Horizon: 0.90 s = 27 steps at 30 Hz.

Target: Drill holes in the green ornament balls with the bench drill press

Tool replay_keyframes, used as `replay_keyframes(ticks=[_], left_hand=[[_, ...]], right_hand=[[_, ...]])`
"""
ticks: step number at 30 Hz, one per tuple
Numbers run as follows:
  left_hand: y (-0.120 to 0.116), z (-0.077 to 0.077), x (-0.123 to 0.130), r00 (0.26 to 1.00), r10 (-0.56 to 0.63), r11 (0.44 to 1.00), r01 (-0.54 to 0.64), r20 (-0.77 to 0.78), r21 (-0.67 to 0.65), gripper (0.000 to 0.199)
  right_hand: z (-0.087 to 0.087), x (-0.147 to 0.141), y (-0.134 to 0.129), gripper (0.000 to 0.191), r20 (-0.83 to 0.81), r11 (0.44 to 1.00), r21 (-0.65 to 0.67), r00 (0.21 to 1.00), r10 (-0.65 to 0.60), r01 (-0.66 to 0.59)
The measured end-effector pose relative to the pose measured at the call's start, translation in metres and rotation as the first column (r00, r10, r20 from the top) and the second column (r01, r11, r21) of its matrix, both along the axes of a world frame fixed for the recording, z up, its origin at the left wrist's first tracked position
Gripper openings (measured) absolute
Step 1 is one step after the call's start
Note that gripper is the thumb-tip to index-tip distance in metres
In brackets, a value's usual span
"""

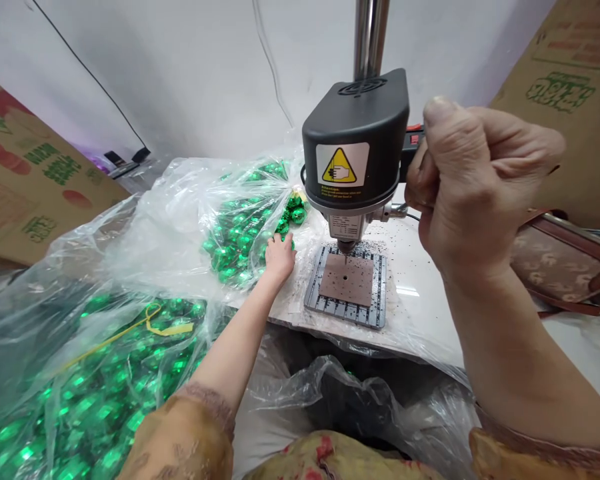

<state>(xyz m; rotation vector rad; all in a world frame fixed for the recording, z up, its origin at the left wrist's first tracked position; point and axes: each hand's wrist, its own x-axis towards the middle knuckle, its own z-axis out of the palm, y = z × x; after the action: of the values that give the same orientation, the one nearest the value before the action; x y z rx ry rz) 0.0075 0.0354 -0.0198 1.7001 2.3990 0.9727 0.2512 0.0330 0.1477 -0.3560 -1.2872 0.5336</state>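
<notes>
My left hand (280,259) reaches to the mouth of a clear plastic bag, fingers curled on a shiny green faceted ball (293,244), partly hidden by them. More green balls (298,212) spill out just beyond. My right hand (473,167) is a raised fist beside the black bench drill press (357,140). It seems closed round the drill's feed lever, which the hand mostly hides. Under the chuck (347,245), a brown square plate (357,290) with a small dark hole lies on the slotted metal base (317,303). No ball sits on that hole.
Dark shavings are scattered over the base and white table (415,293). A large clear bag of green balls (95,393), with a yellow tie (167,328), fills the lower left. Cardboard boxes (40,173) stand on both sides. A patterned brown bag (560,260) lies at right.
</notes>
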Motion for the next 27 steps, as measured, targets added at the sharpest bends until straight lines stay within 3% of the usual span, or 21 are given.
replay_keyframes(ticks=[2,4,8,11,14,18,20,23,27], left_hand=[[0.005,-0.003,-0.002,0.995,-0.045,0.999,0.044,0.094,0.013,0.039],[0.0,-0.007,0.002,0.943,-0.147,0.988,0.125,0.298,0.089,0.037],[-0.019,-0.018,0.028,0.62,-0.316,0.947,0.25,0.718,0.201,0.053],[-0.03,-0.024,0.046,0.502,-0.339,0.935,0.277,0.796,0.224,0.06],[-0.036,-0.024,0.056,0.507,-0.355,0.927,0.297,0.786,0.227,0.062],[-0.038,-0.022,0.063,0.567,-0.38,0.915,0.347,0.731,0.206,0.058],[-0.039,-0.022,0.066,0.61,-0.385,0.913,0.359,0.693,0.193,0.056],[-0.04,-0.024,0.071,0.67,-0.387,0.916,0.359,0.633,0.181,0.056],[-0.043,-0.028,0.076,0.694,-0.457,0.887,0.399,0.556,0.231,0.054]], right_hand=[[0.0,0.001,-0.002,0.047,0.02,0.999,-0.033,1.0,0.0,0.001],[0.001,0.002,-0.004,0.047,0.041,0.998,-0.066,0.999,0.005,-0.002],[0.002,0.001,-0.004,0.046,0.036,0.999,-0.054,0.999,0.005,-0.003],[0.001,-0.002,0.0,0.047,-0.004,0.999,0.0,0.999,0.04,-0.04],[0.001,-0.002,0.004,0.051,-0.018,0.998,0.06,0.999,0.035,-0.034],[-0.001,0.0,0.006,0.053,0.201,0.987,0.04,0.966,-0.163,0.158],[-0.001,0.0,0.007,0.054,0.255,0.979,0.048,0.945,-0.203,0.197],[-0.001,-0.001,0.007,0.055,0.208,0.985,0.036,0.963,-0.174,0.171],[0.001,-0.003,0.005,0.053,0.081,0.995,0.016,0.992,-0.097,0.096]])
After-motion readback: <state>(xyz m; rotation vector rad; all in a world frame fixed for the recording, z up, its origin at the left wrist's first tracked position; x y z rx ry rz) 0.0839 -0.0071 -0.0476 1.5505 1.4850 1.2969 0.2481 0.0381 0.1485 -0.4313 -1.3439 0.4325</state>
